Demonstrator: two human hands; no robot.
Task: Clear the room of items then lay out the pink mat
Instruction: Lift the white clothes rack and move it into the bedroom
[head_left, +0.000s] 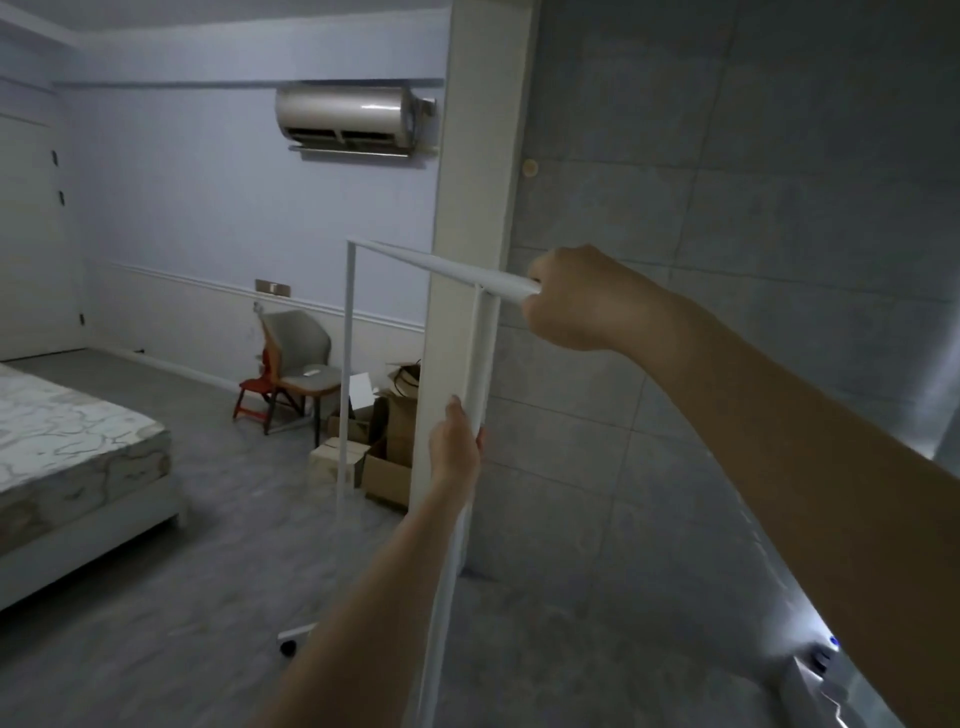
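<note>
A person grips a white clothes rack (348, 364) with both hands in a dim bedroom.

The right hand (582, 299) is closed around the top bar's end; the left hand (457, 447) wraps a vertical post. The rack is thin, bare and on castors. Beyond it, a chair (301, 358) and cardboard boxes (387, 462) remain, so clearing looks unfinished. No pink mat is visible.
</note>
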